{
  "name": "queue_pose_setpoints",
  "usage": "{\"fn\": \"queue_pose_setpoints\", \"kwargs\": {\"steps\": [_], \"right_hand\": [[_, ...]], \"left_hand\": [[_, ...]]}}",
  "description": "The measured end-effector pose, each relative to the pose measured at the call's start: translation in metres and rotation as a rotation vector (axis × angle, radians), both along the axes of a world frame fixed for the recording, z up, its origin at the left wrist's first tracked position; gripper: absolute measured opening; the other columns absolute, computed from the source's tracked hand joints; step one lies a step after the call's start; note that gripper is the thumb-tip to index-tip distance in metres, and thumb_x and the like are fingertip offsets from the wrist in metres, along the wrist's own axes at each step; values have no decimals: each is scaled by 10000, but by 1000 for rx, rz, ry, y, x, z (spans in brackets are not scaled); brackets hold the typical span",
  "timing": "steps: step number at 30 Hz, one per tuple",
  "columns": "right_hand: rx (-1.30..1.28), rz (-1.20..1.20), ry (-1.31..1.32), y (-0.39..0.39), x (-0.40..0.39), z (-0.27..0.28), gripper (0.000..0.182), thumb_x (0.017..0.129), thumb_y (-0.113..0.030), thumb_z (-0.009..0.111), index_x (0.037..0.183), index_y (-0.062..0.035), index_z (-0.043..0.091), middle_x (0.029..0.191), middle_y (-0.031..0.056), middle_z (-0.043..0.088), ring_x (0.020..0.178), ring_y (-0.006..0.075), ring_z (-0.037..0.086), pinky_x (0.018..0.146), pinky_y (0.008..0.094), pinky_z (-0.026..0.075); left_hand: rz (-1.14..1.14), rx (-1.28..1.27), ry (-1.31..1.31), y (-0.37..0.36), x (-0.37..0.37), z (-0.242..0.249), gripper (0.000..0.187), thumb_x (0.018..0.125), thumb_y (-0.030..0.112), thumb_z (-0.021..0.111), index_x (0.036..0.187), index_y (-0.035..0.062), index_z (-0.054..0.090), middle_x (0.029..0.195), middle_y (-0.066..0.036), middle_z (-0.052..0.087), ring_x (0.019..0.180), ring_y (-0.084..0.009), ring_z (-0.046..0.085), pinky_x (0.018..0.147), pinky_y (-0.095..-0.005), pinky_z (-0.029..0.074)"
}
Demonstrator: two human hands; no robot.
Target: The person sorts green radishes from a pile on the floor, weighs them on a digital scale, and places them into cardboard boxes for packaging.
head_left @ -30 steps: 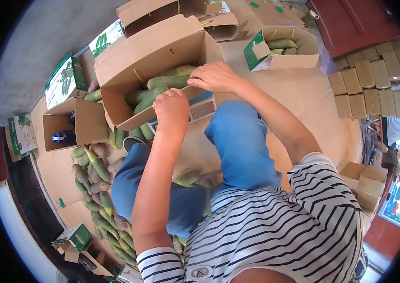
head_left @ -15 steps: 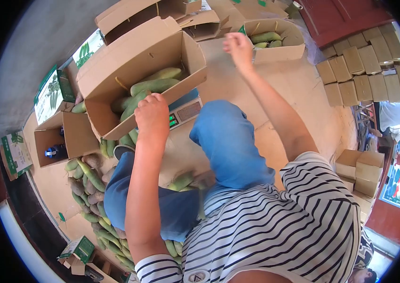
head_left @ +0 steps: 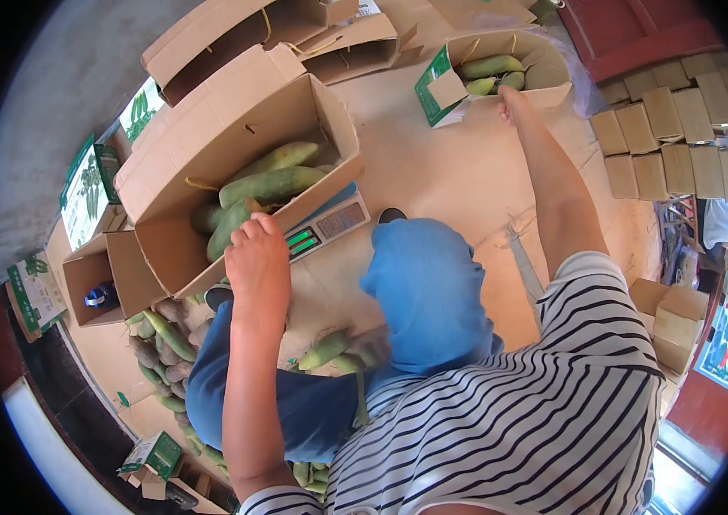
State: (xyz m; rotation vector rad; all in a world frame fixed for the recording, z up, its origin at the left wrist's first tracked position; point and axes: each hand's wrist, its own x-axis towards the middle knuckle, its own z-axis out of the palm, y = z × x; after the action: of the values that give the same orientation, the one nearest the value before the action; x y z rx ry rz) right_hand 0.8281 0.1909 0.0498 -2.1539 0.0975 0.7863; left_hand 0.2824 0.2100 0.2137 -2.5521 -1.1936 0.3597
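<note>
Head view: the large carton (head_left: 222, 150), part-filled with long green vegetables (head_left: 269, 187), stands ahead of the left knee, the scale (head_left: 342, 219) showing along its near side. The left hand (head_left: 256, 253) stays on the carton's near rim, fingers curled together over it. The right hand (head_left: 510, 105), on that same rim a second ago, has now swung right of the carton to the near wall of the smaller box (head_left: 550, 96), fingers folded inward; whether they pinch anything, I cannot tell. Apparently only the left hand now steadies the carton.
</note>
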Motion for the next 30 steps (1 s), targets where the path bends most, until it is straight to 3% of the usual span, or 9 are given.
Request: {"fn": "queue_pose_setpoints", "kwargs": {"steps": [9, 15, 20, 24, 30], "right_hand": [[22, -28, 3, -36, 49, -23, 59, 780, -98, 529, 734, -108, 494, 519, -4, 417, 404, 116, 384, 369, 265, 306], [96, -57, -122, -96, 41, -16, 109, 770, -100, 557, 675, -62, 519, 485, 13, 414, 386, 132, 375, 355, 270, 293], [-155, 254, -333, -185, 40, -13, 218, 739, -155, 593, 564, -64, 499, 468, 28, 427, 352, 150, 378, 338, 293, 295], [-201, 205, -325, -271, 17, -13, 183, 716, -178, 575, 621, -23, 550, 497, 38, 465, 387, 154, 419, 369, 324, 320], [-167, 48, -281, -383, -29, -5, 171, 709, -186, 578, 636, -31, 567, 489, 22, 457, 383, 126, 410, 362, 293, 310]], "left_hand": [[-1, -23, 77, 5, 7, -4, 446, 746, 218, 648, 1089, -13, 481, 863, -41, 561, 771, -152, 598, 602, -254, 508], [-21, -16, 54, 2, 6, 2, 366, 777, 172, 604, 1078, -2, 488, 853, -32, 560, 751, -137, 600, 602, -243, 510], [-14, -15, 75, 4, 6, -2, 342, 786, 152, 590, 1076, -2, 493, 848, -28, 565, 734, -137, 607, 594, -245, 512], [-20, 19, 86, 2, 7, -4, 337, 784, 150, 590, 1074, 2, 501, 848, -30, 568, 735, -144, 611, 587, -252, 515], [-7, -14, 24, 0, 1, -3, 406, 775, 154, 602, 1136, 5, 488, 884, -51, 574, 770, -161, 615, 592, -263, 520]]}}
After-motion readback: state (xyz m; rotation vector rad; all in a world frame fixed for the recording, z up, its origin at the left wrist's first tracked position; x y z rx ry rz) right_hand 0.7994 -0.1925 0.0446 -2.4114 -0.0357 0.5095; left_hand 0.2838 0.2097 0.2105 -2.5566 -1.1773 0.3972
